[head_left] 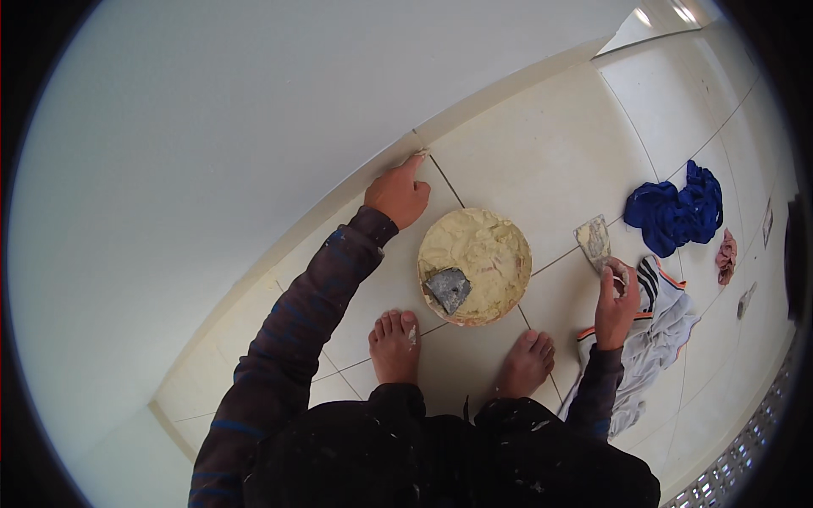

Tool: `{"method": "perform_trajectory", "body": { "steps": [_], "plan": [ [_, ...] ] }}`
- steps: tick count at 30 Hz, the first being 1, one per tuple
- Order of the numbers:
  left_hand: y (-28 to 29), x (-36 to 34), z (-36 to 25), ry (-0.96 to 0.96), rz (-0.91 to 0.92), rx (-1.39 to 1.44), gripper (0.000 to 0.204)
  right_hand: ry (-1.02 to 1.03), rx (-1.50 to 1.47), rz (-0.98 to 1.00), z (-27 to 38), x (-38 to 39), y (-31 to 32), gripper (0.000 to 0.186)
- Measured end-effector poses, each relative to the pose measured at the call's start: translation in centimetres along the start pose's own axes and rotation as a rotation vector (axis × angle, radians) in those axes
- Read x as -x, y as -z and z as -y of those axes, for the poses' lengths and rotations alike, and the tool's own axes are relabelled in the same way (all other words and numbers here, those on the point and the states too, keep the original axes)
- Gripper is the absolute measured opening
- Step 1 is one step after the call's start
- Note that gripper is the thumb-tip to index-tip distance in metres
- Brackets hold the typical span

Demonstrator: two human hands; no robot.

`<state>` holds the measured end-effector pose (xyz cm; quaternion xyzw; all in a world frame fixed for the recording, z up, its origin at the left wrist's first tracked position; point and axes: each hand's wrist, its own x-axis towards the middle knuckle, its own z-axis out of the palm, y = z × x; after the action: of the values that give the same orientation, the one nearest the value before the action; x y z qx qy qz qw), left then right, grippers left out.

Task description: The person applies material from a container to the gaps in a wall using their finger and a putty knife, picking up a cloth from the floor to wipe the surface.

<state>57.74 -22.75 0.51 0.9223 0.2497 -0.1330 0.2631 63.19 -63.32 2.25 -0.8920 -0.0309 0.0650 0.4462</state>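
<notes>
My left hand (400, 190) reaches to the base of the white wall, index fingertip at a cream-smeared spot on the baseboard (339, 196), other fingers curled; whether they hold anything is hidden. My right hand (616, 305) grips a scraper whose flat blade (591, 239) is smeared with cream paste. Between my bare feet and slightly ahead sits a round container (495, 254) full of cream paste, with a dark grey flat piece (447, 289) lying on it.
A crumpled white garment (656, 343) with striped trim lies at my right. Farther right on the tiled floor (542, 144) are a dark blue cloth (673, 212), a pink cloth (726, 254) and small flat pieces (747, 298). A perforated strip curves along the lower right edge.
</notes>
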Motion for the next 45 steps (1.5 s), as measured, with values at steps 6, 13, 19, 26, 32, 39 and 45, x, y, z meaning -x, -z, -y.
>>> {"method": "perform_trajectory", "body": {
  "steps": [6, 13, 19, 26, 32, 39, 45],
  "plan": [
    [-0.1, 3.0, 0.3, -0.086, 0.217, 0.190, 0.049, -0.003, -0.017, 0.050, 0.1, 0.2, 0.0, 0.019],
    [-0.4, 0.8, -0.5, -0.130, -0.137, 0.006, 0.051, 0.023, -0.057, 0.123, 0.3, 1.3, -1.7, 0.019],
    [-0.7, 0.4, 0.2, -0.096, -0.102, -0.059, 0.054, 0.049, -0.050, 0.138, 1.1, 1.4, -2.2, 0.019],
    [-0.2, 1.8, 4.7, -0.111, -0.057, -0.223, 0.056, 0.046, -0.052, 0.184, 1.0, 1.8, -2.4, 0.019],
    [0.5, 6.7, 7.0, 0.021, -0.055, -0.446, 0.057, 0.038, -0.083, 0.202, 1.1, 2.0, -2.4, 0.019],
    [1.1, 11.2, 8.3, 0.249, -0.034, -0.482, 0.063, 0.047, -0.123, 0.257, 2.1, 2.4, -3.2, 0.021],
    [0.7, 9.2, 4.6, 0.150, -0.070, -0.116, 0.055, -0.066, -0.291, 0.472, 2.9, 3.5, -6.6, 0.036]
  ]
}}
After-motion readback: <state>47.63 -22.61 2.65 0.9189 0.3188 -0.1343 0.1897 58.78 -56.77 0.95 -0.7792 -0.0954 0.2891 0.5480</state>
